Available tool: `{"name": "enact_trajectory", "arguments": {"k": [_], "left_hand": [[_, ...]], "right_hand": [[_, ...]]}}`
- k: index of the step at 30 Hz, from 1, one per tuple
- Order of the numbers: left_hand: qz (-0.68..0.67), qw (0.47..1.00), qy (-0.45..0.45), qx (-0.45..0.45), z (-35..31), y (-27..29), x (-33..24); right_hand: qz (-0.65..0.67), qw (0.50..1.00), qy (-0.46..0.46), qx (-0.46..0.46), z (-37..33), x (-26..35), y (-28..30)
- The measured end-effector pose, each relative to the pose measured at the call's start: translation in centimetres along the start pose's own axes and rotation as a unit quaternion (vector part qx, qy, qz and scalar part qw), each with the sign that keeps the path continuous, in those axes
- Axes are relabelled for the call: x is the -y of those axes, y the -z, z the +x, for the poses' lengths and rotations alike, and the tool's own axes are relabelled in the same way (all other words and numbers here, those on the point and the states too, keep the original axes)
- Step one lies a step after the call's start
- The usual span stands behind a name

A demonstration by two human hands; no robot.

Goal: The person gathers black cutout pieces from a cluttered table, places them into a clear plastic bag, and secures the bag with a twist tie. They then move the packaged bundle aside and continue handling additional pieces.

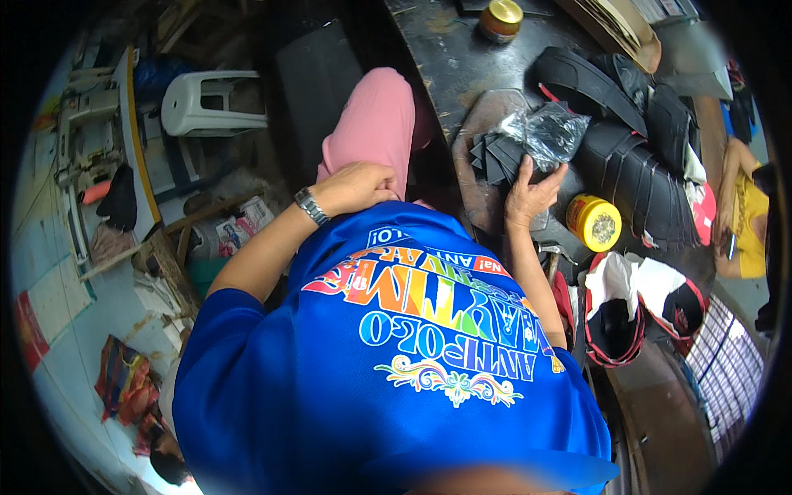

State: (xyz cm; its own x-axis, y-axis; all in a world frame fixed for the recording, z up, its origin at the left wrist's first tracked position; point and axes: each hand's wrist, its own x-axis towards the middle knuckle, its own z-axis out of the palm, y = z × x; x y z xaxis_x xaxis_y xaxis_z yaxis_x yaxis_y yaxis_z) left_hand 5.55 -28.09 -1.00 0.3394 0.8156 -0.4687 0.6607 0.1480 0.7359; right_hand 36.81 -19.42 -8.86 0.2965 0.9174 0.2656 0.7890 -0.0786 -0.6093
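Note:
My right hand (532, 196) lies on a stack of black cut pieces (493, 157) on the dark worktable (441, 49). Its fingers are spread, and the fingertips touch the lower edge of a crumpled clear plastic bag (551, 132) with dark material inside. My left hand (359, 186), with a wristwatch (311, 206) on the wrist, rests loosely curled on my thigh in pink trousers (371, 124) and holds nothing. My blue printed shirt fills the lower middle of the view.
A yellow round tin (596, 223) stands right of my right hand, and another tin (501, 18) at the table's far end. Rows of black shoe parts (635, 173) cover the table's right. A person in yellow (747, 227) sits at far right. A white stool (210, 103) and sewing machine (82, 124) stand left.

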Motion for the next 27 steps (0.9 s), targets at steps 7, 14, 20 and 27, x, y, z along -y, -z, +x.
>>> {"name": "enact_trajectory", "arguments": {"k": [7,14,20,27], "left_hand": [[-0.04,0.997,-0.059,-0.021,-1.2,0.9,-3.7],[-0.115,0.991,-0.071,0.011,-3.5,2.1,-6.8],[-0.115,0.993,-0.041,0.004,-3.5,2.1,-5.7],[-0.11,0.99,-0.088,0.004,0.2,1.1,-2.3]], "right_hand": [[-0.013,1.0,0.018,-0.001,0.0,-0.4,0.0],[0.051,0.998,-0.014,0.027,0.1,-0.2,0.5],[0.19,0.981,-0.018,0.036,0.8,1.3,1.2],[0.335,0.939,-0.058,0.053,1.1,3.7,1.5]]}}
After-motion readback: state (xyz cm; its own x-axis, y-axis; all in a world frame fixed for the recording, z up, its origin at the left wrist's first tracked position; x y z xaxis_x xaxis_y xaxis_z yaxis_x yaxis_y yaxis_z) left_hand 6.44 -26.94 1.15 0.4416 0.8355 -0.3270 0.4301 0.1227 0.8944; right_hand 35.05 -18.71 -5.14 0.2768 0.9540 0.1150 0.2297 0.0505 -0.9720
